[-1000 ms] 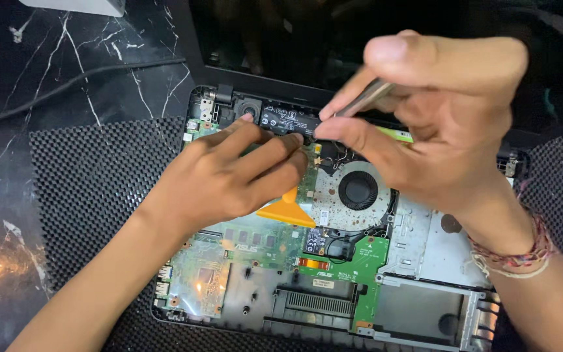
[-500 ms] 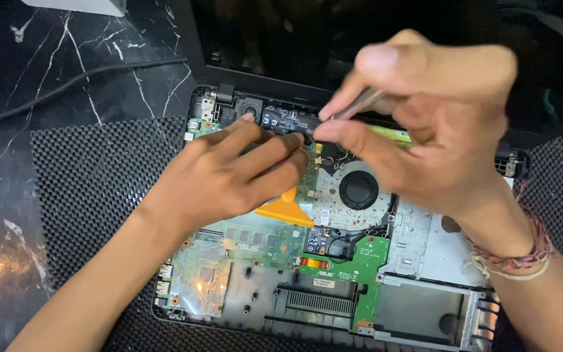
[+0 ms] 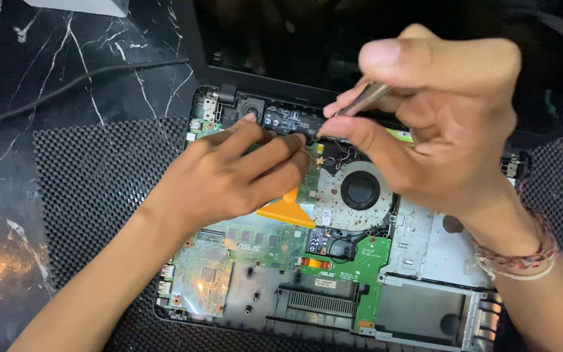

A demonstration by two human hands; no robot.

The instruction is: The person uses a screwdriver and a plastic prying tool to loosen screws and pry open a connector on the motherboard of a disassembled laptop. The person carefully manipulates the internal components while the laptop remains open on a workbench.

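An opened laptop base point(image 3: 333, 287) lies on a black mesh mat point(image 3: 92, 182) spread over a dark marbled surface point(image 3: 8, 98), its green circuit board point(image 3: 262, 244) and round cooling fan point(image 3: 360, 190) exposed. The right hand point(image 3: 438, 130) hangs over the upper edge of the base with its grip pinched narrow around a thin metal tool point(image 3: 363, 99), thumb on top and fingers closed beneath. The tool slants down and to the left out of the grip, and its tip meets the board just beside the black strip point(image 3: 291, 122) at the hinge edge, left of the fan. The left hand point(image 3: 229, 176) lies flat on the board with fingers spread, fingertips touching the strip close to the tool's tip. An orange triangular pick point(image 3: 288, 210) sticks out from under its palm. A black cable point(image 3: 73, 88) crosses the surface behind.
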